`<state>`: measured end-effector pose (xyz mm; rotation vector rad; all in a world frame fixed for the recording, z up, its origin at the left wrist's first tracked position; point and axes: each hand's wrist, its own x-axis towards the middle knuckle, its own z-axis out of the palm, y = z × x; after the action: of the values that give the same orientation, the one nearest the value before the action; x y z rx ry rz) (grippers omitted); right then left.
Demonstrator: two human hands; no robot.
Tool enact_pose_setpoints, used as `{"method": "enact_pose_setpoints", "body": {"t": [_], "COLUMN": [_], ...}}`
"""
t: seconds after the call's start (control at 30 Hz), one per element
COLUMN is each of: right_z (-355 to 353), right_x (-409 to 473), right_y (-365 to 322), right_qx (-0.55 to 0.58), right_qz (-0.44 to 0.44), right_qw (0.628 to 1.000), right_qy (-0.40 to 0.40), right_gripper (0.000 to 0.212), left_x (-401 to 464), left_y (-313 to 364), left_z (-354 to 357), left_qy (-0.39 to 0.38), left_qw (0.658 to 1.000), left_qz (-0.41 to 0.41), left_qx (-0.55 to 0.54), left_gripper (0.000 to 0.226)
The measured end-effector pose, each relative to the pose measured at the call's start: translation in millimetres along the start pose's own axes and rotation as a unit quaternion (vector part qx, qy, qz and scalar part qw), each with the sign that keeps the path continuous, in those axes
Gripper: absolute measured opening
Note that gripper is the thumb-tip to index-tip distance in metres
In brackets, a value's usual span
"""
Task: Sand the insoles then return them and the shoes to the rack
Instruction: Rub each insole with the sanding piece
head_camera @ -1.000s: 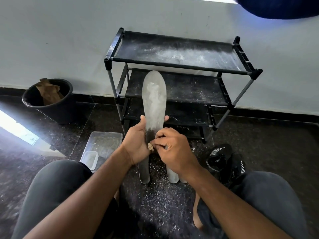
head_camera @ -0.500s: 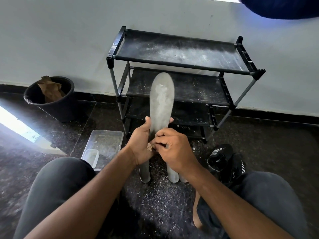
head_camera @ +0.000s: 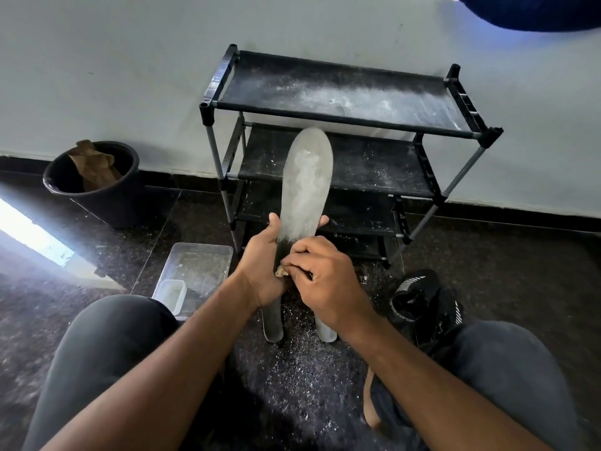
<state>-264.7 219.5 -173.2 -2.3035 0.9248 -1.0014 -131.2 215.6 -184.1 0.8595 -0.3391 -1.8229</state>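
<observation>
A black three-tier shoe rack [head_camera: 341, 96] with grey metal poles stood against the pale wall, its fabric shelves streaked with whitish dust. To its left sat a round black bin [head_camera: 94, 187] with crumpled brown paper inside. On the dark speckled floor, just left of the person's knee, lay a clear rectangular plastic tray [head_camera: 198, 262] with a smaller clear tub [head_camera: 170, 292] at its near end. A pair of black shoes [head_camera: 422, 301] with white stripes rested on the floor by the right knee, below the rack's right side.

In front of the rack the person held a long grey foam insole [head_camera: 307, 187] upright, toe end up, its face dusted white. The left hand [head_camera: 263, 271] gripped its lower part, thumb up along the left edge and fingertips curling round the right edge. The right hand [head_camera: 325, 278] covered the heel end, fingers bent and pinching a small tan scrap of sandpaper [head_camera: 281, 271] against the insole's face, just beside the left palm. Under the hands two more grey insoles [head_camera: 273, 327] lay flat on the floor among pale shavings, only their near ends showing.
</observation>
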Motion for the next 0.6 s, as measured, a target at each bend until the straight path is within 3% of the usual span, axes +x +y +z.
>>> {"method": "enact_pose_setpoints", "body": {"t": [0.2,0.43,0.6], "right_z": [-0.1,1.5,-3.2], "right_x": [-6.5,-3.8,-6.1], "right_y": [3.8,-4.8,2.9], "right_qx": [-0.026,-0.007,-0.021], "right_qz": [-0.038,0.003,-0.041], "right_qw": [0.999,1.000,0.998], "right_qy": [-0.027,-0.013,-0.041], "right_gripper": [0.011,0.011,0.012], "left_x": [-1.1,-0.6,1.1], "left_y": [9.3,-8.4,8.1], "left_z": [-9.0,2.0,-10.3], "left_qy": [-0.004,0.019,-0.001], "left_qw": [0.998,0.999,0.999], "left_qz": [-0.002,-0.018,-0.005], "left_qx": [-0.061,0.034,-0.051], "left_gripper": [0.081,0.081,0.080]}}
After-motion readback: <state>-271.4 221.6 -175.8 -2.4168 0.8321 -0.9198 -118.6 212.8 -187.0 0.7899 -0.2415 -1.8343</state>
